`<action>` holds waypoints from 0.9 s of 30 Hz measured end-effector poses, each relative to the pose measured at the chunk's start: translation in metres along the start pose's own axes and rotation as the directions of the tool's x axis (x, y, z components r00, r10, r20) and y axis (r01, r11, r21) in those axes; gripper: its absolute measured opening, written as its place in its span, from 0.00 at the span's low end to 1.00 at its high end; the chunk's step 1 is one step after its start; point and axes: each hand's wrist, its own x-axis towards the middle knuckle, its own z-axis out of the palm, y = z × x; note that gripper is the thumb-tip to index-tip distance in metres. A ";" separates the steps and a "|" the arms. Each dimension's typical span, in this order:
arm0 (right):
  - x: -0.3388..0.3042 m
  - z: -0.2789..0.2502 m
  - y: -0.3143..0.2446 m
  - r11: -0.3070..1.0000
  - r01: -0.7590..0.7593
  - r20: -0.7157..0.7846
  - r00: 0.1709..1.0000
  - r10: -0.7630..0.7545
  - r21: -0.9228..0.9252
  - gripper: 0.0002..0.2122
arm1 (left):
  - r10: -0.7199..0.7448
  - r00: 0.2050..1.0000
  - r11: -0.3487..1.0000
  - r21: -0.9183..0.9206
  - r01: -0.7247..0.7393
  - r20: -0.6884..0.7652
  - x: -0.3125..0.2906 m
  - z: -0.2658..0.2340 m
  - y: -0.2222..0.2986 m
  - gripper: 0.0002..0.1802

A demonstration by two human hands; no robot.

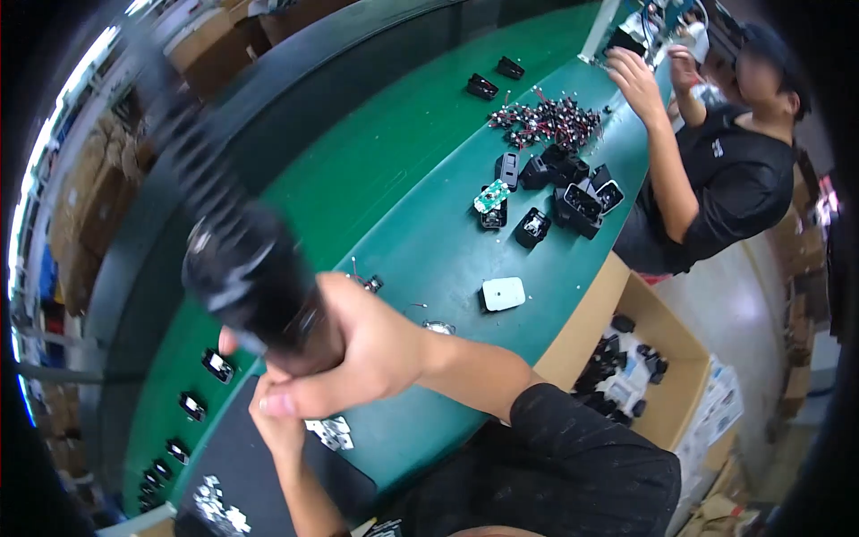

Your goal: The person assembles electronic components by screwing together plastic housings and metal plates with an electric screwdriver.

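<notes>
My right hand (371, 345) is wrapped round a dark, blurred electric screwdriver (250, 277), close to the camera. From its top a black coiled cord (192, 148) runs to the upper left. My left hand (279, 425) is just below, close against the right one. Its fingers look curled, but most of them, and whatever they hold, are hidden behind my right hand and the tool. Small white and metal parts (331, 433) lie on the bench beside my left wrist. A small dark part with wires (371, 284) lies beyond my right hand.
On the green bench (429, 237) lie a white cover (503, 294), several black housings (582, 206) and a pile of wired parts (550, 121). Black units line the green belt (192, 405). A carton (684, 376) of black parts stands at right. A co-worker (734, 170) stands beyond.
</notes>
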 end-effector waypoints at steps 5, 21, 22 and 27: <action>-0.011 0.008 -0.022 0.939 0.087 0.122 0.991 -0.048 -0.334 0.19 | 0.571 0.786 0.730 0.292 -0.619 0.239 0.062 0.041 0.060 0.06; -0.053 0.008 -0.078 0.738 0.447 0.334 0.890 -0.310 -0.505 0.15 | 0.034 0.849 0.990 -0.135 0.043 0.527 0.248 0.271 0.089 0.08; -0.057 0.003 -0.085 0.706 0.477 0.371 0.874 -0.315 -0.524 0.13 | 0.041 0.853 0.993 -0.117 0.023 0.521 0.259 0.287 0.091 0.08; -0.074 -0.023 -0.112 0.486 0.488 0.453 0.869 -0.198 -0.725 0.11 | 0.155 0.831 0.987 -0.050 -0.152 0.535 0.315 0.362 0.098 0.11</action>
